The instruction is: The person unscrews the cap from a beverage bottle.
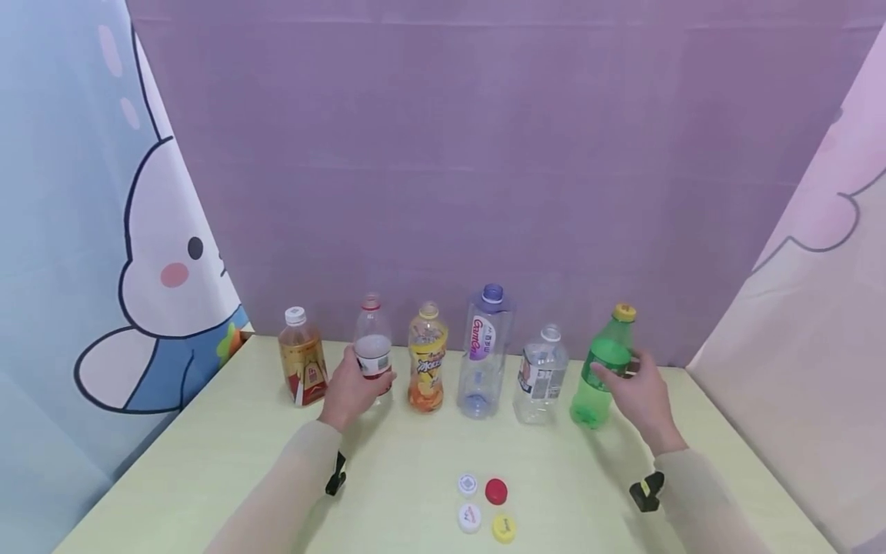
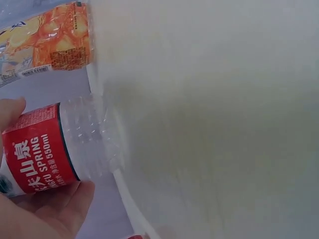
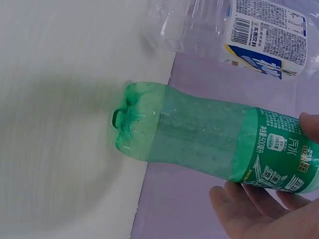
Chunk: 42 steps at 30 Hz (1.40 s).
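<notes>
Your clear btl (image 1: 374,342) has a red label (image 2: 37,149) w/ white print incl. "550ml", plus a red neck ring (image 1: 371,308); it's upright, 2nd from L in the row, btwn the gold-label btl (image 1: 302,368) & the orange-label btl (image 1: 427,373). Your green btl (image 1: 599,373) is see-through w/ a yellow cap (image 1: 624,312) on, green label w/ white print, droplets on the wall, lobed base; it's at the R end of the row, beside the square clear btl (image 1: 541,383). Can't tell if its base is touching the table (image 1: 401,477). Your L hand (image 1: 351,392) reaches fwd, thumb one side, fingers curled round the other, gripping clear btl at label ht. Your R hand (image 1: 644,396) comes in from the R, green btl held btwn thumb & bent fingers at its label. Four loose caps (image 1: 496,492) sit btwn your forearms, nearer you.
</notes>
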{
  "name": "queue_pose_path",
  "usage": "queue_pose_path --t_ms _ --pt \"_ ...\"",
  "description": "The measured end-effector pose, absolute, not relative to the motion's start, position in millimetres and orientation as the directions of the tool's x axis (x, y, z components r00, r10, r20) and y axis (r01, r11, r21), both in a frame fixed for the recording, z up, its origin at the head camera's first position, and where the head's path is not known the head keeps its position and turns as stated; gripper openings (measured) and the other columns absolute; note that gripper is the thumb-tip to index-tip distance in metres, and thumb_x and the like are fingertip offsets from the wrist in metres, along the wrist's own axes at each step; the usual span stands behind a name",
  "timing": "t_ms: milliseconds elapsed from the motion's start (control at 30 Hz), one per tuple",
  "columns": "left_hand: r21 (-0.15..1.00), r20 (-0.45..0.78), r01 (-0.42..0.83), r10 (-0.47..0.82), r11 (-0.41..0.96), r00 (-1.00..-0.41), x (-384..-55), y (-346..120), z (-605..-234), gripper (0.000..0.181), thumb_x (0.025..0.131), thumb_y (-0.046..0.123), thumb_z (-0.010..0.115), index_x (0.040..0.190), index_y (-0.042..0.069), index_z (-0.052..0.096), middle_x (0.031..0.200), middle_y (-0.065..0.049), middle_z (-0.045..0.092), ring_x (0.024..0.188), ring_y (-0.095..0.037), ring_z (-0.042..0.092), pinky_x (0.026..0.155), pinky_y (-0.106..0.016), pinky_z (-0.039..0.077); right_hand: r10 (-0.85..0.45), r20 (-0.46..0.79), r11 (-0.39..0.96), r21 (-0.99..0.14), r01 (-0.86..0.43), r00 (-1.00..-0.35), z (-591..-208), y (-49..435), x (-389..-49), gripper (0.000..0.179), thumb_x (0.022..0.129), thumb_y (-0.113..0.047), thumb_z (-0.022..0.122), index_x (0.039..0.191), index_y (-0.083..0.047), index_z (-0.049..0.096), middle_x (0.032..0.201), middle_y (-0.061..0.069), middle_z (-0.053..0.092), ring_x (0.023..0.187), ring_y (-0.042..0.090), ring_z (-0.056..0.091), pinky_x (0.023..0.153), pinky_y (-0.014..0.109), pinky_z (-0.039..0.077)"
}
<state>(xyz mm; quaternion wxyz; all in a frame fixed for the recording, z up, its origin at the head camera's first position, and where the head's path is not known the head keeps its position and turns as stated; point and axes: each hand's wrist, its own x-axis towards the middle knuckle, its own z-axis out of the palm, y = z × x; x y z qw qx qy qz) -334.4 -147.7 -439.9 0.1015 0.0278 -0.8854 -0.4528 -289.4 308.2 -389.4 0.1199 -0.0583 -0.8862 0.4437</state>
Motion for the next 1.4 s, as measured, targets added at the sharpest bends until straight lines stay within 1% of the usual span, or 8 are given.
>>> queue_pose_path --t_ms 167,400,567,633,767,933,1167,1400 --pt "0.803 0.144 0.027 -0.150 0.596 -0.978 -331.6 -148.8 -440.3 0.084 0.087 0.035 0.081 0.146 0.000 0.031 0.139 -0.024 0.053 0.127 -0.042 0.054 0.107 -0.062 0.042 0.189 0.150 0.615 -0.789 -0.002 -0.970 -386.7 308.5 -284.3 0.101 0.096 -0.056 0.061 0.156 0.008 0.012 0.146 0.037 0.036 0.130 0.052 0.042 0.101 0.062 0.044" --pt "0.761 0.070 -0.025 -0.121 0.648 -0.990 -319.8 -155.2 -436.6 0.075 0.087 0.044 0.079 0.140 0.004 0.046 0.135 -0.020 0.060 0.123 -0.040 0.058 0.103 -0.060 0.045 0.157 0.146 0.631 -0.776 -0.015 -0.977 -385.1 310.7 -276.9 0.100 0.095 -0.056 0.063 0.155 0.008 0.015 0.143 0.036 0.039 0.127 0.051 0.045 0.097 0.060 0.047" --pt "0.683 0.079 -0.003 -0.078 0.730 -0.994 -306.2 -167.1 -427.0 0.079 0.091 0.046 0.073 0.143 -0.005 0.044 0.136 -0.028 0.057 0.123 -0.046 0.056 0.097 -0.062 0.049 0.139 0.170 0.641 -0.766 -0.042 -0.976 -384.7 311.1 -270.4 0.096 0.096 -0.053 0.063 0.154 0.010 0.018 0.140 0.035 0.043 0.124 0.050 0.050 0.094 0.056 0.051" --pt "0.650 0.111 0.018 -0.072 0.760 -0.991 -300.0 -171.9 -423.0 0.077 0.094 0.048 0.069 0.142 -0.007 0.045 0.134 -0.029 0.058 0.119 -0.046 0.058 0.093 -0.060 0.052 0.135 0.186 0.648 -0.760 -0.055 -0.973 -383.3 309.8 -266.2 0.095 0.096 -0.053 0.063 0.153 0.010 0.019 0.140 0.034 0.044 0.124 0.050 0.051 0.095 0.056 0.051" --pt "0.630 0.170 0.050 -0.075 0.775 -0.983 -287.0 -178.7 -414.9 0.070 0.097 0.051 0.063 0.138 -0.004 0.051 0.128 -0.026 0.062 0.111 -0.040 0.062 0.087 -0.055 0.055 0.128 0.206 0.646 -0.759 -0.076 -0.970 -376.6 302.7 -255.5 0.095 0.095 -0.054 0.065 0.154 0.007 0.021 0.141 0.032 0.045 0.126 0.048 0.052 0.096 0.055 0.051" --pt "0.653 0.224 0.093 -0.074 0.752 -0.972 -270.2 -179.1 -404.3 0.065 0.098 0.053 0.061 0.133 -0.001 0.056 0.126 -0.022 0.063 0.112 -0.039 0.060 0.089 -0.054 0.054 0.107 0.224 0.644 -0.758 -0.104 -0.969 -364.2 289.3 -241.1 0.095 0.094 -0.056 0.066 0.154 0.005 0.024 0.139 0.030 0.048 0.126 0.047 0.053 0.096 0.055 0.052" --pt "0.662 0.343 0.217 -0.032 0.717 -0.939 -247.4 -159.6 -383.5 0.049 0.100 0.042 0.063 0.129 0.003 0.061 0.122 -0.015 0.066 0.113 -0.033 0.060 0.094 -0.052 0.052 0.059 0.266 0.636 -0.753 -0.169 -0.962 -349.7 266.8 -222.2 0.087 0.093 -0.053 0.069 0.151 0.001 0.034 0.133 0.026 0.056 0.120 0.043 0.059 0.090 0.053 0.055" --pt "0.707 0.412 0.319 -0.001 0.632 -0.911 -225.4 -135.0 -360.1 0.041 0.098 0.037 0.068 0.126 0.008 0.064 0.116 -0.008 0.068 0.108 -0.028 0.062 0.087 -0.044 0.053 0.020 0.326 0.593 -0.765 -0.251 -0.945 -336.5 242.3 -210.4 0.078 0.093 -0.048 0.071 0.147 -0.001 0.040 0.129 0.018 0.059 0.115 0.037 0.062 0.087 0.045 0.056"
